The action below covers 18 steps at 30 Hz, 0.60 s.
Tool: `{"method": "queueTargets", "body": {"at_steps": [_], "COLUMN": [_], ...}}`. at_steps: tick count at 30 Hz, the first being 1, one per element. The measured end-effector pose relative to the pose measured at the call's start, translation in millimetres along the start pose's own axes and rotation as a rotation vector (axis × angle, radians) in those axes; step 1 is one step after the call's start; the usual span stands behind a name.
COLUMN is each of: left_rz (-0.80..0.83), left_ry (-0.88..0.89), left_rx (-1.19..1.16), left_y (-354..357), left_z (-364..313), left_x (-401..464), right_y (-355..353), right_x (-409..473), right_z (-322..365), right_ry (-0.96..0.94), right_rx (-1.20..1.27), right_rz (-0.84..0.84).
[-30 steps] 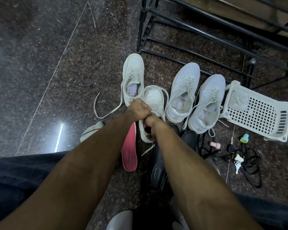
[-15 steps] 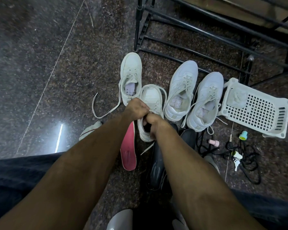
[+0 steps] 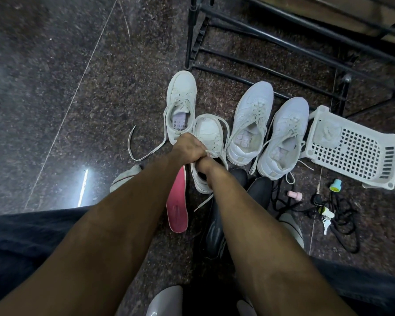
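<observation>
**A:** What do we have here, biggest first?

**B:** The dark speckled floor [image 3: 55, 87] carries everything. From twelve to two o'clock of our view stands a black metal rack [image 3: 271, 44]. At three o'clock a white plastic basket [image 3: 351, 153] lies tipped over, its holed wall facing up.

**A:** And the shoes?

**B:** We see four pale sneakers in a row at the centre, toes toward twelve. The one we work on, the white sneaker [image 3: 209, 131], is second from the nine o'clock end and sits a little nearer to us. The end sneaker [image 3: 183, 87] is just beside it at eleven o'clock. The paired sneakers [image 3: 255, 103] stand side by side at two and three o'clock of it.

**A:** What are our grips doing?

**B:** Our left grip [image 3: 188, 147] curls over the white sneaker's collar on its nine o'clock side and holds it. A lace end pokes out by the knuckles. Our right grip [image 3: 203, 164] goes down into the sneaker's opening. Its fingers are hidden, so we cannot tell whether it holds anything.

**A:** Smaller things?

**B:** Black shoes [image 3: 258, 190] lie at five o'clock of the sneaker, partly under our right forearm. A pink insole [image 3: 177, 201] lies flat at seven o'clock, just beside it. Toward four o'clock a black cord [image 3: 344, 224] tangles on the floor, with keys [image 3: 326, 224] in it. A small pink bottle [image 3: 294, 195] and a teal cap [image 3: 335, 185] lie near it.
</observation>
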<state>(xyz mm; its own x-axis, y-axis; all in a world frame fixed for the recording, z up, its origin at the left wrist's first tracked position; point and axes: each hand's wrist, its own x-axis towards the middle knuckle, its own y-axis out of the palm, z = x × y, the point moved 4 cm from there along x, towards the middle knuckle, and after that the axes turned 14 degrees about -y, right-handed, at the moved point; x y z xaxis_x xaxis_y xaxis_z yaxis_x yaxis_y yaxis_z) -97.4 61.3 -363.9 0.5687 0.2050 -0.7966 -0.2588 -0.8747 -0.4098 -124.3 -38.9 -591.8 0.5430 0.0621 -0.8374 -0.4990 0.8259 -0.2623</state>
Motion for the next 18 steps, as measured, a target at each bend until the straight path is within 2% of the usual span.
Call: {"method": "queueTargets", "body": {"at_steps": [1,5,8,13,18], "left_rz": [-0.003,-0.004,0.009,0.012,0.001], "left_ry": [0.005,0.009,0.016,0.008,0.009], "left_rx": [0.006,0.027,0.035,0.003,0.001], "left_y": [0,0,1,2,2], "left_z": [-1,-2,-3,-4,-3], "left_x": [0,-1,-2,-3,-2], "right_y": [5,-19,-33,-44,-46], "right_x": [10,-101,-156,-170,-170], "right_z": [-2,66,94,93,93], "right_ry": [-0.011,-0.121,-0.112,-0.094,-0.079], "right_rx": [-0.017,-0.064,-0.048,0.168,0.238], "right_rz": [0.009,-0.016,-0.055,-0.175,-0.234]}}
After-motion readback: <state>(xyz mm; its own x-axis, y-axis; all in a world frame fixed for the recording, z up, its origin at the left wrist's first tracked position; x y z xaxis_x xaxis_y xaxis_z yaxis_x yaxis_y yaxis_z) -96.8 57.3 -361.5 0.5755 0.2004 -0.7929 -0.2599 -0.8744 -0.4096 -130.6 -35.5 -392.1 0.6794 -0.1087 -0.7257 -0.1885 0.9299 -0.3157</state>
